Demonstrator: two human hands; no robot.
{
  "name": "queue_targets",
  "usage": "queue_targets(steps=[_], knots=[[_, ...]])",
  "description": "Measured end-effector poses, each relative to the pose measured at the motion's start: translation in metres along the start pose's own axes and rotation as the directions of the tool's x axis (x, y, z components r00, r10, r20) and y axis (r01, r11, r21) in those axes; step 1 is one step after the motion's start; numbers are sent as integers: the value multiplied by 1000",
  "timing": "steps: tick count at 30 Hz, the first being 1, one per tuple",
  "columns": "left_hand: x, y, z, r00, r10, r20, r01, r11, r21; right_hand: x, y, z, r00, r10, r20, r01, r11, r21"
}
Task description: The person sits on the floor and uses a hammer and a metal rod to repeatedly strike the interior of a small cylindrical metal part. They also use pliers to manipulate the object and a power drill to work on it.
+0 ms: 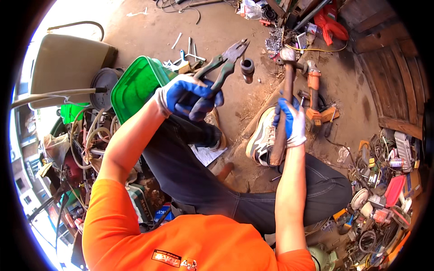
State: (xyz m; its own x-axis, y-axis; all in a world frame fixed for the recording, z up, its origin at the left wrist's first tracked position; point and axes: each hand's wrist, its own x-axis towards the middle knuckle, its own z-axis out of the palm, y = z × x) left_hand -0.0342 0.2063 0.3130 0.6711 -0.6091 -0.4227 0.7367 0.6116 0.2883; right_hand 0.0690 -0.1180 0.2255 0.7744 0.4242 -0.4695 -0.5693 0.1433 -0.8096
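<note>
My left hand, in a blue-and-white work glove, is closed round the dark green handles of a pair of pliers. Their jaws point up and to the right. Just below the jaw tips is a dark cylindrical metal piece with a round hole; whether the pliers touch it, I cannot tell. My right hand, gloved the same way, grips the wooden handle of a hammer. The hammer stands nearly lengthwise in view, its metal head at the far end, above a shoe.
A green plastic crate stands left of my knee. Wrenches lie on the floor ahead. An orange power tool lies right of the hammer. Tools and scrap are piled at right, hoses at left.
</note>
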Motion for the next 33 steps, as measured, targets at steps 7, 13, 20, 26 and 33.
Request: queue_targets(steps=[7, 13, 20, 26, 33], knots=[[9, -4, -5, 997, -38, -71, 41, 998, 44, 26, 96, -89, 942, 209, -263, -233, 971, -62], [13, -3, 2, 981, -85, -177, 112, 983, 146, 18, 59, -28, 969, 231, -85, -234, 972, -20], [-1, -4, 3, 1000, -14, 7, 14, 1000, -20, -13, -16, 30, 998, 38, 54, -34, 997, -75], [4, 6, -3, 999, 7, -51, -2, 996, 94, -10, 14, 3, 975, 92, -201, -112, 990, -92], [3, 2, 6, 999, -8, 36, 9, 999, -46, -1, 36, -5, 970, 112, -217, -136, 985, -102]])
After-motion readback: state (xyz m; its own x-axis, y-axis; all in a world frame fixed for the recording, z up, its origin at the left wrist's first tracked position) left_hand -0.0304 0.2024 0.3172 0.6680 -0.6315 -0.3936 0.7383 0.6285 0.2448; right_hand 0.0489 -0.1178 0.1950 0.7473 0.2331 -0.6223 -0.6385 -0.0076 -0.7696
